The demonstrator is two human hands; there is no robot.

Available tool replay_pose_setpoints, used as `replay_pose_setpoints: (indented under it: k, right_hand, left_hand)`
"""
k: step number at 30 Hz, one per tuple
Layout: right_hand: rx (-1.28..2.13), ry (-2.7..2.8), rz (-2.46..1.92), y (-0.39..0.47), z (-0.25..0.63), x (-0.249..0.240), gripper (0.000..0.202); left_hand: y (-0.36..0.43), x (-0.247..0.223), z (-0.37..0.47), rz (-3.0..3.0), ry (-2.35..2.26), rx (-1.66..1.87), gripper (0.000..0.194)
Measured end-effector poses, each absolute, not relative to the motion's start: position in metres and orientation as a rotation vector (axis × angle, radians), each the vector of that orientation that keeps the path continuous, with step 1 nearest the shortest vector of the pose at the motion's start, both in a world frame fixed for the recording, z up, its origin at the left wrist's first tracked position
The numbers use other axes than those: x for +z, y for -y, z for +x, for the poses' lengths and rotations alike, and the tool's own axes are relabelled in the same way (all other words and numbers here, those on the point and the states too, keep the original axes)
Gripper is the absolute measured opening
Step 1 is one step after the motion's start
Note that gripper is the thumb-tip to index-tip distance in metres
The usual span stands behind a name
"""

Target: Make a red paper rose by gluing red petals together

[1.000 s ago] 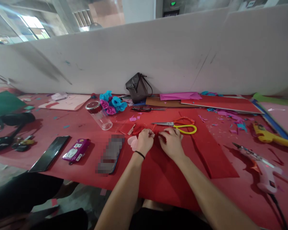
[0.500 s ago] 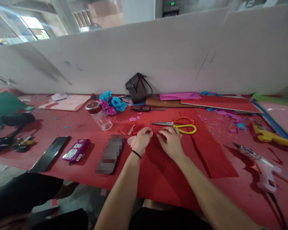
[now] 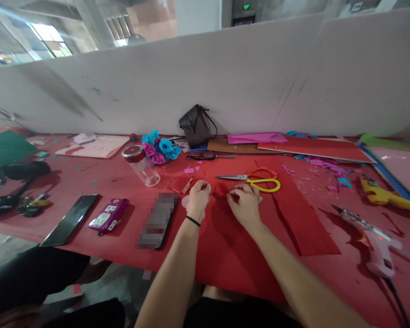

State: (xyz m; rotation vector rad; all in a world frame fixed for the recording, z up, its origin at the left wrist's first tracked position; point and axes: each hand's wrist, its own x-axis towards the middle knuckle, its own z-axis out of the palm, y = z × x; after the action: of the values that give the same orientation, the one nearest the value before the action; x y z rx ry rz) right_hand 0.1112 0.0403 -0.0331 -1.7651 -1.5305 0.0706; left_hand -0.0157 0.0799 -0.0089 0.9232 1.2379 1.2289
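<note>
My left hand (image 3: pixel 199 198) is closed in a pinch around something thin and red, too small to make out. To its right my right hand (image 3: pixel 245 203) pinches the edge of a red crumpled paper piece (image 3: pixel 221 190) that lies between the two hands. Scissors with one yellow and one orange handle (image 3: pixel 263 184) rest just beyond my right hand, blades toward the left. A folded strip of red paper (image 3: pixel 302 218) lies to the right.
A clear jar (image 3: pixel 145 169), blue and pink paper flowers (image 3: pixel 160 148), a phone (image 3: pixel 160 221) and a purple power socket (image 3: pixel 108 215) are on the left. Glue guns (image 3: pixel 379 250) lie at the right. A dark bag (image 3: pixel 195 125) leans on the partition.
My hands have moved slightly apart, the left one a little to the left. The red piece between them shows more now.
</note>
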Motion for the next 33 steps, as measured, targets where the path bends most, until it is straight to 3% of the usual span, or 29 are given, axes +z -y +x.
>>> replay_pose_setpoints:
  k: [10, 17, 33]
  right_hand:
    - [0.055, 1.542, -1.81, -0.04, 0.11, -0.035, 0.012]
    - [-0.011, 1.687, -1.48, -0.035, 0.111, -0.021, 0.017]
    - [0.378, 1.463, -1.435, -0.037, 0.11, -0.022, 0.02]
  left_hand:
    - [-0.076, -0.003, -0.021, 0.958, -1.013, 1.127, 0.015]
    - [-0.076, -0.005, -0.021, 0.923, -0.933, 0.994, 0.015]
    - [-0.073, -0.004, -0.019, 0.978, -0.938, 0.984, 0.032]
